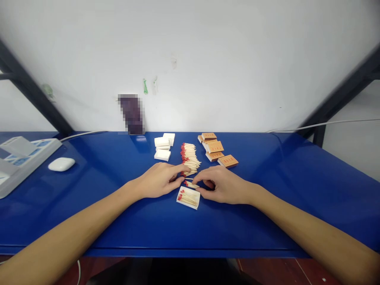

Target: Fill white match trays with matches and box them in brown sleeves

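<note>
My left hand (162, 179) rests beside the row of loose red-headed matches (190, 156), its index finger stretched onto the near end of the row and its thumb apart. Opposite it, my right hand (224, 184) has thumb and index finger around the plain ends of a few matches (190, 184); how firmly they are gripped is hard to see. Just below the hands lies an open white matchbox tray (194, 206) with several matches in it, red heads to the left. The remaining fingers of my right hand are curled.
Several white trays (162, 154) lie behind my left hand. Orange matchbox sleeves (228, 160) are stacked behind my right hand. A white earbud case (61, 164) and a power strip (32, 158) occupy the left of the blue table (142, 233). A pixelated item (133, 114) stands against the wall.
</note>
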A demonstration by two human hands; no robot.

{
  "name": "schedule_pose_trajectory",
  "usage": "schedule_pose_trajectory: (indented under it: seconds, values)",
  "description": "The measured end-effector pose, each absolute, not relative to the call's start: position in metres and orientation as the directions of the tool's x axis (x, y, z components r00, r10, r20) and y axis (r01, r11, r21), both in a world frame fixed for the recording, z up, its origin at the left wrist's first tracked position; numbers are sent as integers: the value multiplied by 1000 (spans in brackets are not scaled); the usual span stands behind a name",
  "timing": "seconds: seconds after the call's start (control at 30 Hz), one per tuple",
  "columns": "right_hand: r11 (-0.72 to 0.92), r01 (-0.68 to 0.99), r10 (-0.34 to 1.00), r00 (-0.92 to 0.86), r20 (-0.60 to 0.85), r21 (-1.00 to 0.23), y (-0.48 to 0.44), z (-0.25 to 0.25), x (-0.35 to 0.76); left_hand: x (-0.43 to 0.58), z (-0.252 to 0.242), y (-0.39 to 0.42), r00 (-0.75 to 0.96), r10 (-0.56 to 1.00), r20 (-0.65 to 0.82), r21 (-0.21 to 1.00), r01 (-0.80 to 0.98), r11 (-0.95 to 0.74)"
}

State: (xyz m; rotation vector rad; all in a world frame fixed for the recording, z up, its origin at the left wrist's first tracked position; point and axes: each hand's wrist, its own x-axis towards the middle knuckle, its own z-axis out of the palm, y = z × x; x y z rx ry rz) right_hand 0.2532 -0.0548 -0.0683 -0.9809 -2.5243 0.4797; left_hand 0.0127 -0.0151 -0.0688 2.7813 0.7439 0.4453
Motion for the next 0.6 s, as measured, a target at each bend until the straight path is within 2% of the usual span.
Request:
schedule_pose_trajectory:
  seconds: [0.2, 0.43, 0.6]
  values:
    - [693, 550, 689, -697, 201, -467, -58, -64, 252, 13, -69, -15, 836, 487, 253, 279, 419, -864]
    - [695, 559, 692, -690, 211, -452, -56, -69, 253, 11, -67, -15, 848, 468, 248, 344, 374, -861]
    - [689, 574, 708, -665, 238, -443, -53, -71, 254, 11, -66, -15, 855, 472, 215, 349, 385, -855]
